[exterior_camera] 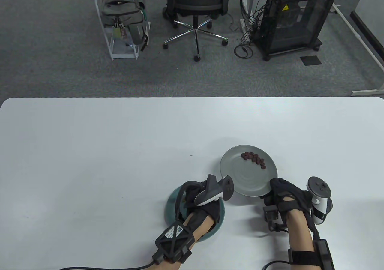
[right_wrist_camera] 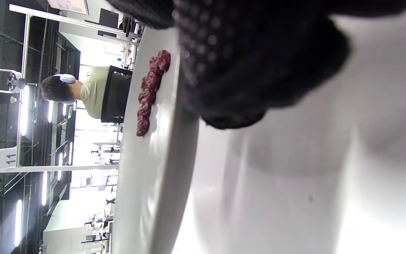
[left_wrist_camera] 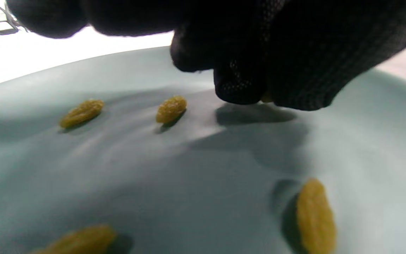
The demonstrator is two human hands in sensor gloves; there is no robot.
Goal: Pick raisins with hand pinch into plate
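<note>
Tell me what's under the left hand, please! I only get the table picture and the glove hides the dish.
Observer: Yellow raisins lie scattered in the teal dish.
Operator: Is the hand grabbing one?
Observer: The left hand has its fingertips pinched together just above the dish, with a bit of yellow showing between them.
Operator: And the red things?
Observer: The right wrist view shows that red pile sitting on the grey plate, whose near edge the right hand touches.

Table view: we see even overhead light, soft shadows.
Left wrist view: nearest yellow raisins (left_wrist_camera: 315, 215) blurred.
Right wrist view: blown-out background glare.
</note>
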